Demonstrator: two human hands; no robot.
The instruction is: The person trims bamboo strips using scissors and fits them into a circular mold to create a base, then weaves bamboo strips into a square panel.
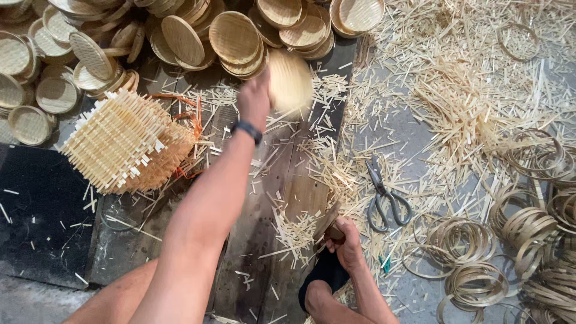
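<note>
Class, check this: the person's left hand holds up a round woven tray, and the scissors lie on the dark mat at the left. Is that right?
Not quite. The left hand does hold a round woven tray, but the head view shows the scissors lying at the right among the bamboo trimmings, not on the dark mat.

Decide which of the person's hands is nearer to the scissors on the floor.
Right. The right hand, gripping a small tool, sits just below-left of the scissors. The left hand is far up-left, holding a round woven tray.
</note>
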